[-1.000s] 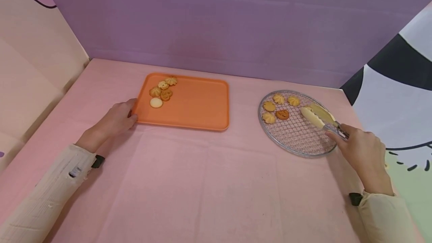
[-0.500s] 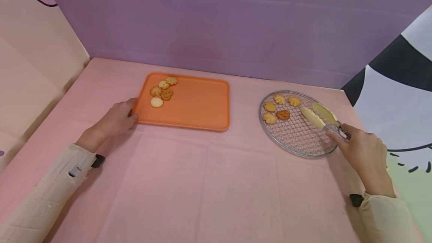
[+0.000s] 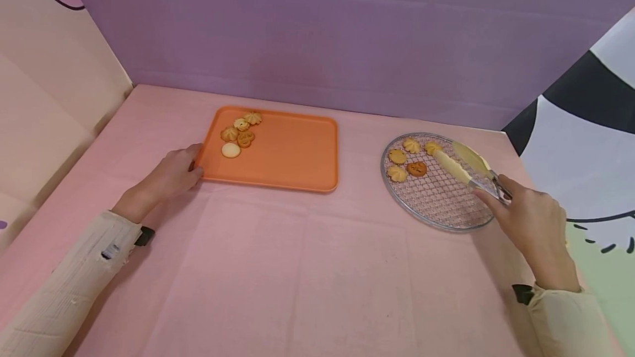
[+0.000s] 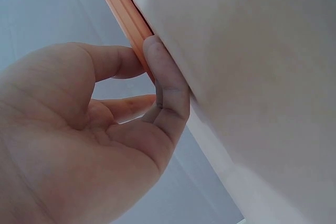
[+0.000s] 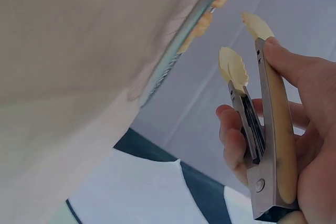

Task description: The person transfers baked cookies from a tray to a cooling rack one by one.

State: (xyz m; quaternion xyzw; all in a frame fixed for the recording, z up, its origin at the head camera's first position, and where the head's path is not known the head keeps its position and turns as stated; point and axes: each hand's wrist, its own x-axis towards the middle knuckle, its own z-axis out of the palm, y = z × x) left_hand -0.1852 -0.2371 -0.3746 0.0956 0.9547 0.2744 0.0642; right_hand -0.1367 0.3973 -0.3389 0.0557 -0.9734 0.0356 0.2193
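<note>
My left hand (image 3: pixel 173 172) grips the left edge of an orange tray (image 3: pixel 292 153), thumb and fingers on its rim. Several cookies (image 3: pixel 230 150) sit grouped at the tray's left end. In my right hand (image 3: pixel 533 222) is a pair of tongs (image 3: pixel 452 168) with cream tips and metal arms; the tips stand apart with nothing between them. They hover over the round wire rack (image 3: pixel 441 203), close to a ridged cookie (image 3: pixel 432 148) at its back. The right wrist view shows thumb and fingers round the tongs' two arms (image 5: pixel 273 140).
More cookies lie on the rack's left part, among them a darker brown one (image 3: pixel 416 168). A pink cloth (image 3: pixel 317 269) covers the table. A purple wall (image 3: pixel 317 37) rises behind, with patterned walls at both sides.
The right hand has shifted the tongs slightly left and back, so one tip now reaches the ridged cookie in the head view. The left hand and tray stay put.
</note>
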